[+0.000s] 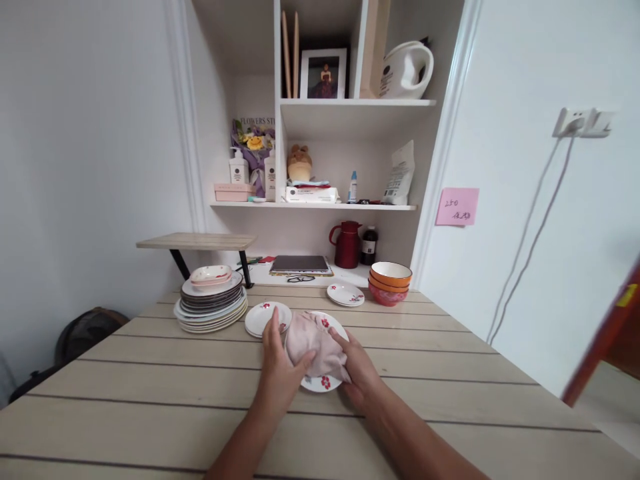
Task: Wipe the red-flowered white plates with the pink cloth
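Observation:
A white plate with red flowers [326, 383] is tilted in front of me. A crumpled pale pink cloth [316, 347] covers most of its face. My right hand [361, 370] grips the plate's right edge, thumb on top at the cloth and fingers behind the rim. On the other side, my left hand [281, 373] is closed on the cloth, its thumb pressing it and its fingers pointing up along the left side. Whether those fingers also touch the plate is hidden. Just behind my left hand lies a small flowered plate [260, 317] on the table.
At the left stands a tall stack of plates [213, 320] topped by small dishes [211, 275]. Farther back are more flowered plates [345, 295] and stacked orange and red bowls [390, 283]. A raised wooden stand [197, 241], laptop [300, 264] and red jug [347, 245] line the back.

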The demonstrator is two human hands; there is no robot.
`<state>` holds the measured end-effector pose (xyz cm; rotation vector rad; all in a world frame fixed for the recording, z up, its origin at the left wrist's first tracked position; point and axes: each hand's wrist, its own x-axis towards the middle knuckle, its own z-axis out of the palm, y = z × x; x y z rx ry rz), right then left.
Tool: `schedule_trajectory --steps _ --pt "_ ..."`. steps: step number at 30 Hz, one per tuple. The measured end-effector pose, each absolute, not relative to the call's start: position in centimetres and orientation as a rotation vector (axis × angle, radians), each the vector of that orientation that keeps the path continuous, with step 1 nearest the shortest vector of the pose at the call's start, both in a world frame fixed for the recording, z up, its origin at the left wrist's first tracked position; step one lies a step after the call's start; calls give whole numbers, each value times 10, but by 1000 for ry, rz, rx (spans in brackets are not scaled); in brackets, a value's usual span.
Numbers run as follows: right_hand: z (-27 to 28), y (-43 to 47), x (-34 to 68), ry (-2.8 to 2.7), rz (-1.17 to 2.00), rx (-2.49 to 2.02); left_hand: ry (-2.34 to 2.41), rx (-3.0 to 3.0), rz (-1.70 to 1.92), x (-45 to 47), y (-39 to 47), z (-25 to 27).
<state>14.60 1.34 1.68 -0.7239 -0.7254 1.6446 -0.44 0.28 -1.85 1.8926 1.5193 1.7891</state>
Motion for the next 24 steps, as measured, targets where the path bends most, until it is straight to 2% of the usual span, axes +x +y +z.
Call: schedule_trajectory --steps 3,8,10,14,16,21,24 --pt "21 11 145 -695 1673 -737 1351 1524 1718 -7 7 -20" --pt "21 9 145 -667 1694 -730 926 1398 1280 -6 4 -20" --pt "21 8 145 -672 1692 -731 947 1336 1314 -5 3 -20" --pt "25 7 145 -662 1686 -778 1225 1255 1619 -4 1 -13" --pt "27 7 145 -650 1706 -790 1165 1173 1625 -5 -4 -7" --pt "20 8 143 -718 1788 -684 714 897 1212 -4 -21 8" --pt "9 15 140 -832 1733 -666 546 714 1067 -2 -23 10"
